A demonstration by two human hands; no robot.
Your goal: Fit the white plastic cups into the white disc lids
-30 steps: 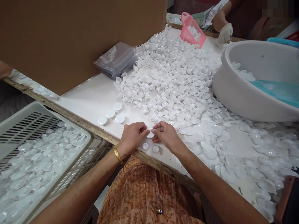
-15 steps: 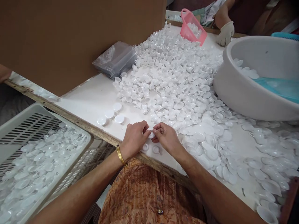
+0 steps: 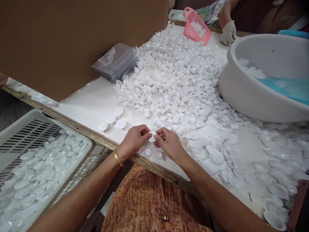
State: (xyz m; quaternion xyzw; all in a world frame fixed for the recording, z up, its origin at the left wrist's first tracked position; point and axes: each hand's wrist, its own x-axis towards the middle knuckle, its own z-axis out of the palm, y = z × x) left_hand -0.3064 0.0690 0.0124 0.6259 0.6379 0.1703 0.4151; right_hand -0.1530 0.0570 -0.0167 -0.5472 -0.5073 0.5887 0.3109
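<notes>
My left hand and my right hand meet close to the table's near edge. Between them, each pinching one side with thumb and fingers, is a small white plastic saucer. Just below it on the table lie two little white toy cups. Left of my hands, several white round saucer-like pieces sit in a small group. Loose white saucers spread out to the right of my right hand, and a large heap of tiny white cups lies beyond.
A big grey tub stands at the right; a pink scoop lies at the back. Another person's gloved hand is near it. A cardboard panel and plastic-wrapped pack stand left. Below is a crate of white pieces.
The saucer between my fingers now shows more of its round face. The view has shifted slightly. Both hands still grip it, and the other person's gloved hand has changed pose at the back.
</notes>
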